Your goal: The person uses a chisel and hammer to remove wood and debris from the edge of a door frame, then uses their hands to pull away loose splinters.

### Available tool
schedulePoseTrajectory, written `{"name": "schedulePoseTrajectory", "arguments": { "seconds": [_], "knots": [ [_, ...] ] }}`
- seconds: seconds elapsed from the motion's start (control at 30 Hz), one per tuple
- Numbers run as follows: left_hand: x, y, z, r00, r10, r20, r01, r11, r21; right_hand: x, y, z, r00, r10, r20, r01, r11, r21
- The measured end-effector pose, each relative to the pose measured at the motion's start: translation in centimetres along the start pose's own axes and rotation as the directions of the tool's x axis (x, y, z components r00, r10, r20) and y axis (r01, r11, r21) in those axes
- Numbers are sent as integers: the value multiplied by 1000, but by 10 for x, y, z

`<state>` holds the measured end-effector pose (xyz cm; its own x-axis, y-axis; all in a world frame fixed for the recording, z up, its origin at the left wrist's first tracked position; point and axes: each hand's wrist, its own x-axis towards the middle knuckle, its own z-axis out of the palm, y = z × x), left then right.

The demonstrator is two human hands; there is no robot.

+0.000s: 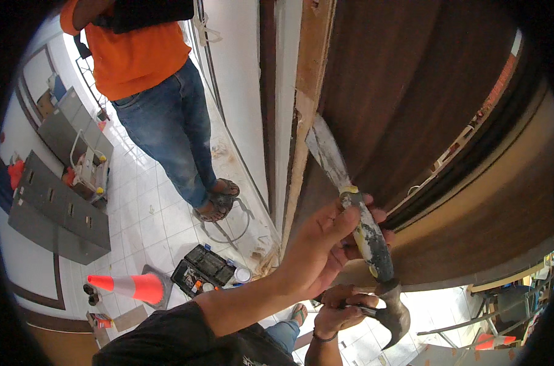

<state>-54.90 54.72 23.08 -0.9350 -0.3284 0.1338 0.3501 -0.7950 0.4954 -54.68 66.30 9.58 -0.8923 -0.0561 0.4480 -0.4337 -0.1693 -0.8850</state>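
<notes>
My left hand (335, 238) is wrapped round the worn, paint-specked handle of a putty knife (374, 241). Its flat, whitish blade points up and away, with the tip at the edge between the raw wooden strip (307, 91) and the dark brown wood panel (393, 79). Below it, my right hand (344, 311) grips a claw hammer (394, 314) close under the metal head. The hammer head is at the butt end of the knife handle and appears to touch it. My right fingers hide most of the hammer's handle.
A person in an orange shirt (140, 61) and jeans stands on the tiled floor at the left. Nearby are an open black toolbox (204, 268), an orange and white cone (127, 287) and grey cabinets (60, 207). Folding metal legs (466, 320) show at the lower right.
</notes>
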Motion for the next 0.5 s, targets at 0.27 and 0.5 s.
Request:
{"name": "schedulePoseTrajectory", "arguments": {
  "seconds": [0.27, 0.5],
  "knots": [
    [2, -1, -1, 1000, 0, -20, 0, 999, -38, 11, -13, 10, 998, 0, 70, -16, 972, 233],
    [-1, -1, -1, 1000, -11, -13, 11, 999, -50, 1, 11, -8, 1000, 0, -13, 1, 996, 93]
  ]
}}
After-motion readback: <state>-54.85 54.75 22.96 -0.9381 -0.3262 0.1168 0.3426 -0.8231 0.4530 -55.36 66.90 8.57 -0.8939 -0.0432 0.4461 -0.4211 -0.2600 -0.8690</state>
